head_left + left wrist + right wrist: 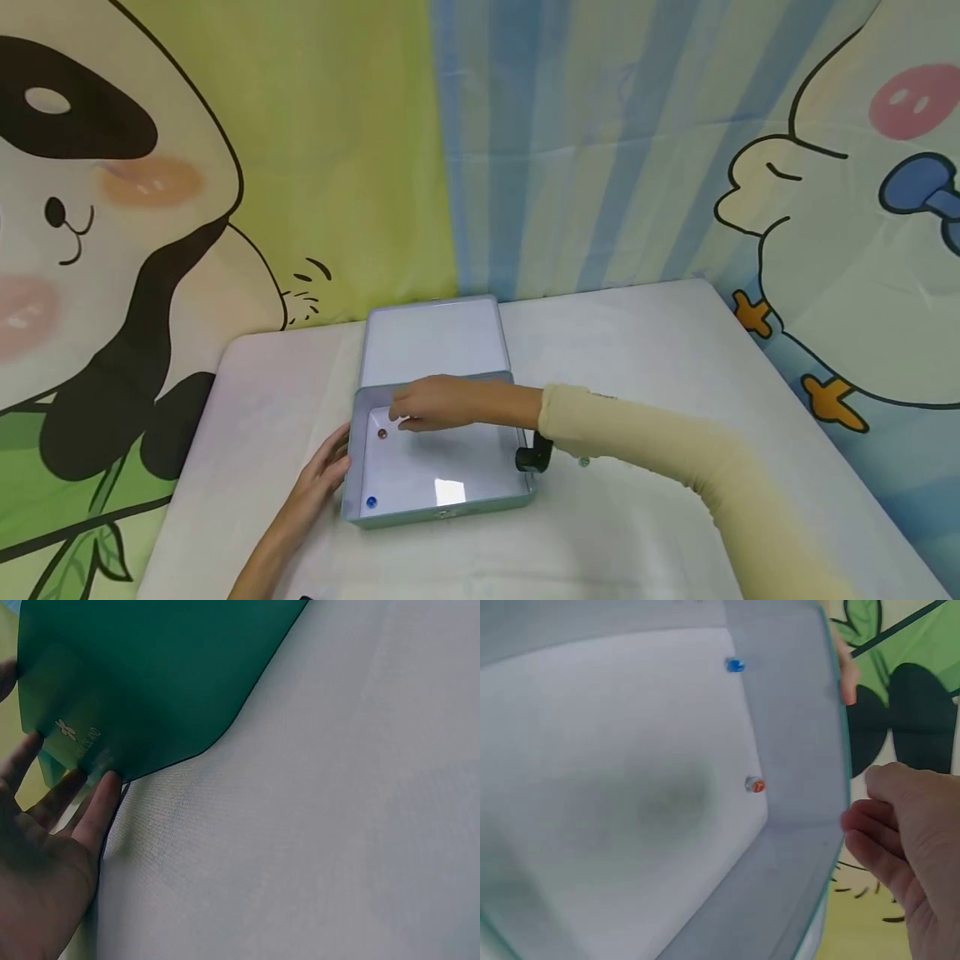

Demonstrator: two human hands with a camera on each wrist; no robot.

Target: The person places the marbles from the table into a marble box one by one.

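Note:
A shallow metal box (405, 518), green outside and pale inside, lies on the table with its lid (435, 342) folded back. Inside, toward the left wall, are a small reddish-brown marble (382, 433) and a blue marble (371, 502). Over the back left of the box is my right hand (442, 402), its fingers loosely bent. In the right wrist view nothing shows between thumb and fingers, and the reddish marble (756, 784) lies apart from them. My left hand (318, 475) rests its fingers against the box's left side; the left wrist view shows fairly straight fingertips touching the green outside.
A small clear marble (584, 461) lies on the white-covered table (622, 533) to the right of the box. A black wrist camera (534, 456) hangs under the right forearm, by the box's right wall. A printed cloth (570, 150) hangs behind the table.

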